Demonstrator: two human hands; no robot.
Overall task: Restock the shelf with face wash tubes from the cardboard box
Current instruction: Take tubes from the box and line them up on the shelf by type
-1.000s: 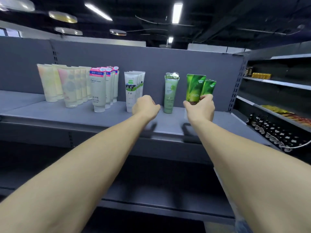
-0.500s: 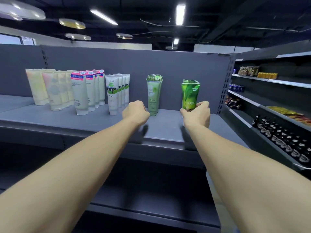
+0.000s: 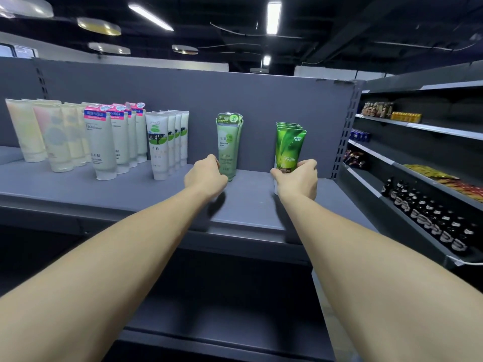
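On the grey shelf (image 3: 130,189), my right hand (image 3: 296,180) grips the lower part of a bright green face wash tube (image 3: 290,147). The tube stands upright at the front of a short row of the same tubes near the shelf's right end. My left hand (image 3: 205,176) has its fingers curled with nothing visible in them. It sits against the foot of a pale green tube (image 3: 228,142), which has others behind it. The cardboard box is out of view.
Left of the hands stand rows of white tubes with a cow picture (image 3: 160,147), pink-capped Facial tubes (image 3: 100,145) and pastel tubes (image 3: 26,134). A side rack on the right (image 3: 418,163) holds dark bottles (image 3: 428,215) and packets. A lower shelf (image 3: 222,322) lies below.
My right hand has brought the bright green tube upright, in line in front of the matching tubes. My left hand has shifted right, up against the pale green tube.
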